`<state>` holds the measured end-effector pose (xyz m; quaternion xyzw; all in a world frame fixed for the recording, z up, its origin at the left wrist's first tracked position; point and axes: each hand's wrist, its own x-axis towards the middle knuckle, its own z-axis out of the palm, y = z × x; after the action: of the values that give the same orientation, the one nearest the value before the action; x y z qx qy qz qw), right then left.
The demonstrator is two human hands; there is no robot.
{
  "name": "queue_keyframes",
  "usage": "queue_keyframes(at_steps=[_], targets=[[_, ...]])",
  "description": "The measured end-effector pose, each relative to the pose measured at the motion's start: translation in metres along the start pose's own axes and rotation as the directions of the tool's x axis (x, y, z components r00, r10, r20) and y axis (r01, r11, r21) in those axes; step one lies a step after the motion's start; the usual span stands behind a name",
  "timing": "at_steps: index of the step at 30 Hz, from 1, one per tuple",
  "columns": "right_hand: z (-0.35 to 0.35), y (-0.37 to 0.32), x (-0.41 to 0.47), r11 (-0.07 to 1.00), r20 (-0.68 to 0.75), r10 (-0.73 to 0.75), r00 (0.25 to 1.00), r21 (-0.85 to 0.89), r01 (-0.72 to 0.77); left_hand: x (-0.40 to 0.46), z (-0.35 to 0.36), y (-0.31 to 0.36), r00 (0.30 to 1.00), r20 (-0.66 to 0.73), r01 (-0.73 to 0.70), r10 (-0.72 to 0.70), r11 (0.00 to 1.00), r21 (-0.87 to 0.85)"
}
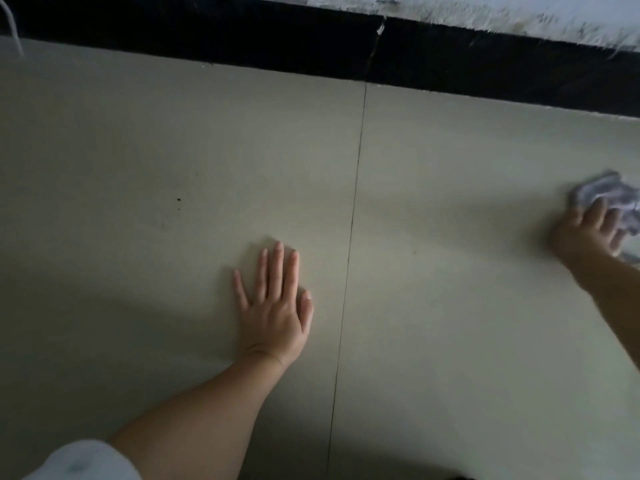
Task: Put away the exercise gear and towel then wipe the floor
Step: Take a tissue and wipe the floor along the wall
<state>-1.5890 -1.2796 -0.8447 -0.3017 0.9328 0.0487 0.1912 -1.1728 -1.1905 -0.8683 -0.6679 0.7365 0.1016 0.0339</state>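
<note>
— Where is the person's left hand?

— It lies flat on the floor, palm down, fingers straight and slightly spread, the thumb out to the right side. It sits just left of the thin dark tile joint that runs from the wall toward the camera. The bare forearm leads back to the lower left, where a white sleeve shows at the edge of the view.

— And the right hand?

— It is far over at the right edge, well apart from the left. Its fingers are curled round a crumpled cloth, pale with greyish stripes, and it holds that cloth down against the floor. The hand and cloth are blurred, so the finer lie of the fingers cannot be told. Part of the cloth sticks out above the knuckles, and a bit more shows beneath the hand at the frame's edge.

— What does the floor look like?

— Large pale grey-beige tiles, two of them meeting at the joint. A few small dark specks sit on the left tile, up and left of the flat hand. A shadow falls over the lower left part.

— And beyond the floor?

— A black skirting board runs along the top, with a crack or seam in line with the tile joint. Above it is a scuffed whitish wall. A thin white cord hangs in the top left corner.
</note>
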Motion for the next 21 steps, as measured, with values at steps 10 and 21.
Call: queue_keyframes(at_steps=[10, 21], targets=[[0.085, -0.252, -0.19, 0.378, 0.239, -0.884, 0.402, -0.141, 0.915, -0.001, 0.0, 0.0, 1.0, -0.022, -0.004, 0.005, 0.999, 0.032], [0.011, -0.096, -0.023, 0.794, 0.018, -0.596, 0.803, -0.134, 0.593, 0.0, 0.001, -0.001, 0.999, -0.037, 0.0, 0.001, 1.0, 0.018]])
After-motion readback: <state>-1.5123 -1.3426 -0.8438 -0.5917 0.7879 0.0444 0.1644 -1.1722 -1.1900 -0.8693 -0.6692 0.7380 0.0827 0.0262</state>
